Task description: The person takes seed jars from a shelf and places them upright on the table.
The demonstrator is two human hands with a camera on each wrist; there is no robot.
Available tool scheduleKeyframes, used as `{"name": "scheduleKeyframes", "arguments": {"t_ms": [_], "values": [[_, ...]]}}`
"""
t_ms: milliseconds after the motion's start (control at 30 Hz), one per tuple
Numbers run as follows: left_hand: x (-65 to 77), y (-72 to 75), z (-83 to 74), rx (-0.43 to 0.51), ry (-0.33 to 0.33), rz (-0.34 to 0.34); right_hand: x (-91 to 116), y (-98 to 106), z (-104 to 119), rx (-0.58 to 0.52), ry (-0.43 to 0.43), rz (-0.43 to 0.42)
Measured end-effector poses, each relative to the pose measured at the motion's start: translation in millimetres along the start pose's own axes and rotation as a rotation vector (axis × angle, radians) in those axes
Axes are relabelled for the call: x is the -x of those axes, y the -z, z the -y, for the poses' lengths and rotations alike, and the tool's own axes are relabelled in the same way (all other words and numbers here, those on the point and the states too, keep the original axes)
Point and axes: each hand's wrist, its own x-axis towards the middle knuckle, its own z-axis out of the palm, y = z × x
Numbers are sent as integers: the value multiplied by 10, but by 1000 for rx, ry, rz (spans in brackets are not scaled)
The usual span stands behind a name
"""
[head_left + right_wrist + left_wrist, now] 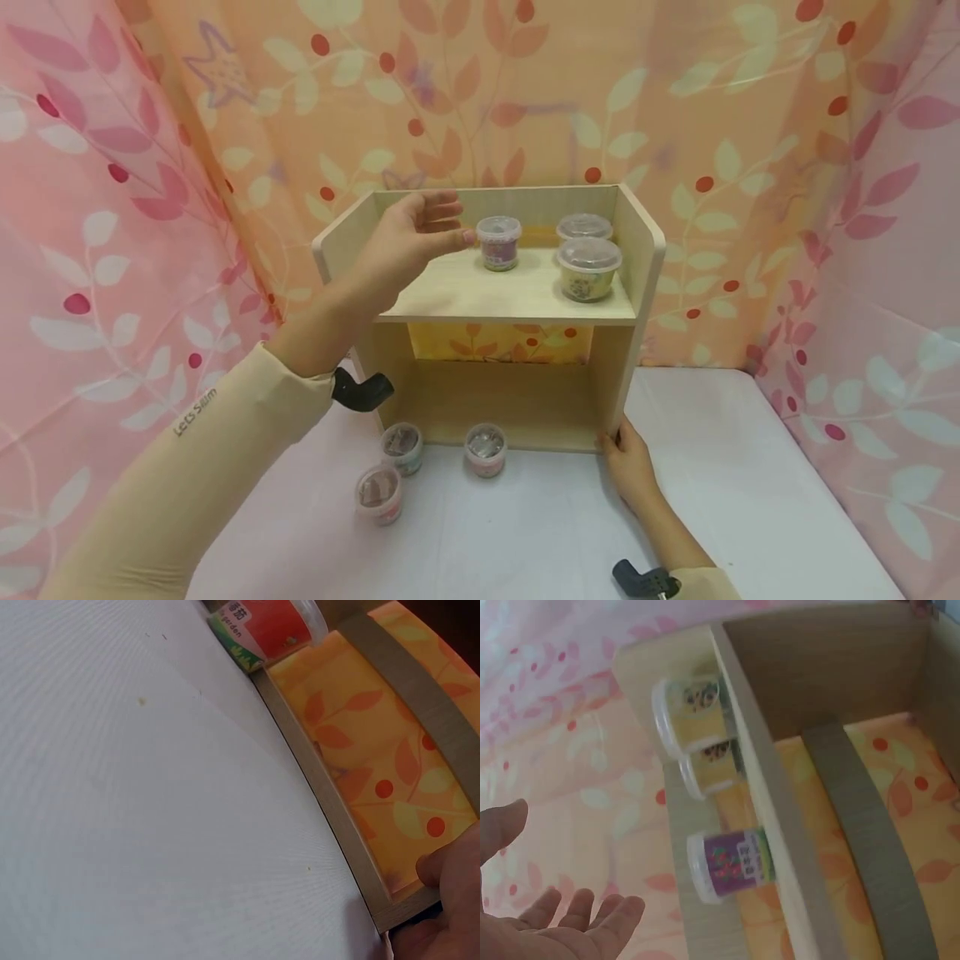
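Note:
A small purple-labelled tub with a clear lid stands upright on the upper board of a wooden shelf. My left hand is raised just left of that tub, fingers loosely extended and nothing held; the left wrist view shows a gap between the hand and the purple tub. Down at the front right corner, my right hand grips the base of the shelf's side panel. In the right wrist view the thumb lies over the panel edge, with the fingers on its outer side.
Two wider lidded tubs share the upper board at the right. On the white table, before the shelf, stand a pink-labelled tub, a teal-tinted tub and another pinkish tub. Patterned curtains surround the table.

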Motion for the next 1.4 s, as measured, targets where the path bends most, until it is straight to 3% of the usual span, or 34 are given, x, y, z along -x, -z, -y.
{"name": "scheduleKeyframes", "arguments": {"t_ms": [300,633,900,1400], "values": [[-458,53,-189,-110,121,12,-25,4,-4,16,9,14],[-834,-12,55,-88,159,43,-19,-52,-18,-19,-8,24],[-965,-55,289,-26,203,65,-16,-68,3,-16,-13,15],[-1016,-273,522,-16,228,60,-20,-70,5,-29,-6,7]]}}
